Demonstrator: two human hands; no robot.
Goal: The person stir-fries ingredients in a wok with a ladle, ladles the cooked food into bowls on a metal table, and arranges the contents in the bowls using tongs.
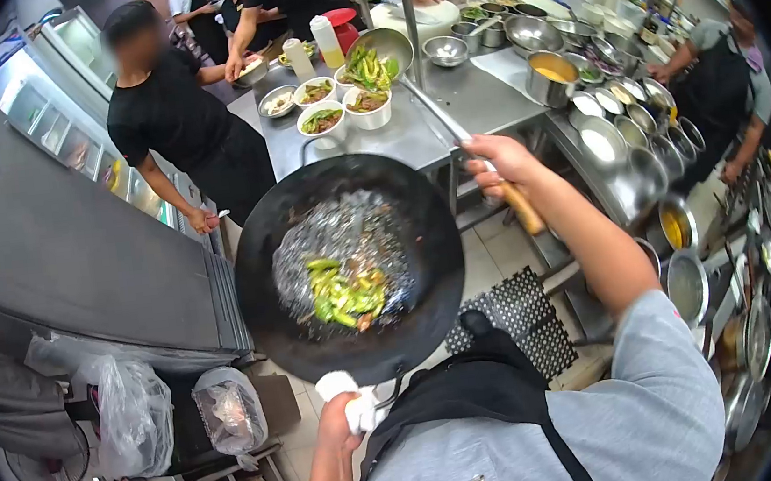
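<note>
My left hand (337, 421) grips the near handle of a big black wok (432, 236) through a folded white cloth (358, 405). Green vegetables with brown pieces (346, 293) lie in the wok's shiny bottom. My right hand (504, 164) is closed around the long handle of a metal ladle (386, 51). Its bowl is above the steel counter, with leafy greens (371, 71) at its edge, over white bowls (368, 122) filled with greens and meat. Another filled white bowl (323, 138) stands just beyond the wok's far rim.
A person in black (169, 103) stands at the left by the counter (287, 157); another person (717, 84) is at the right. Squeeze bottles (327, 40) and a metal post (408, 13) stand beyond the bowls. Metal pots (551, 78) crowd the right counter. A perforated mat (521, 325) lies on the floor.
</note>
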